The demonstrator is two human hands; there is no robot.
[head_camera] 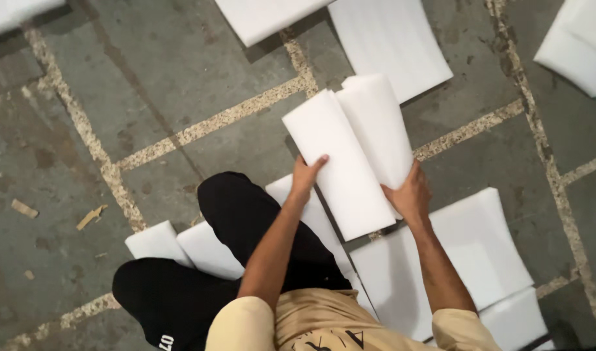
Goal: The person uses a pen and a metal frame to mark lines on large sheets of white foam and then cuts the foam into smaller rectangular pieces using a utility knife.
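We grip a folded white foam sheet (350, 156) with our left hand (305, 177) and right hand (411, 195). More foam sheets (480, 247) lie on the stone floor (148, 91).

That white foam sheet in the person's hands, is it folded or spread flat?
Folded. The foam sheet is doubled into two rounded layers side by side, with the left hand and right hand gripping its near end.

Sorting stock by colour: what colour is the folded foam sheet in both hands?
Plain white, no pattern, on the folded foam sheet; seen best in the head view.

Single head-worn view, looking steeply down from above the shoulders; near the hands and knees; stone floor (181, 84) fills the frame.
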